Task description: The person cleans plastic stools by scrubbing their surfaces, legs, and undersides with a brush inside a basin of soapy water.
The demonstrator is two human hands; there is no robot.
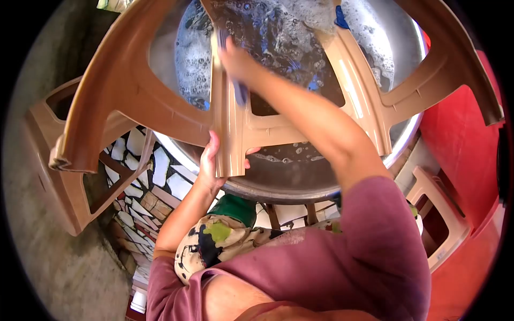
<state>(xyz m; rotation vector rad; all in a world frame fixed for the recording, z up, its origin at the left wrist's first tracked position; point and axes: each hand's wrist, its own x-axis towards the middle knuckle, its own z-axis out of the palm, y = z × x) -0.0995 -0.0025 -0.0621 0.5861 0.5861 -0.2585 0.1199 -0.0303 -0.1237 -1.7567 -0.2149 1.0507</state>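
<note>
A person in a maroon short-sleeved shirt (385,230) is holding a glossy tan plastic chair (229,120) above a wide, round metal basin (267,196). The left hand (212,163) is clasping the end of one chair leg, its thumb lying along one side and its fingertips showing past the other. Farther up that leg, beyond the left hand, the right hand (235,61) is gripping a long blue-and-grey scrubbing tool (241,95); blur is hiding its exact kind. The chair is spreading out to either side of both hands, while foamy water (292,43) is filling the basin beyond the right hand. A second brown plastic chair (61,195) is resting well to the left of the left hand, near irregular stone paving (160,166). A beige plastic frame (456,224) is standing well to the right of both hands, beside a bright red surface (450,139).
</note>
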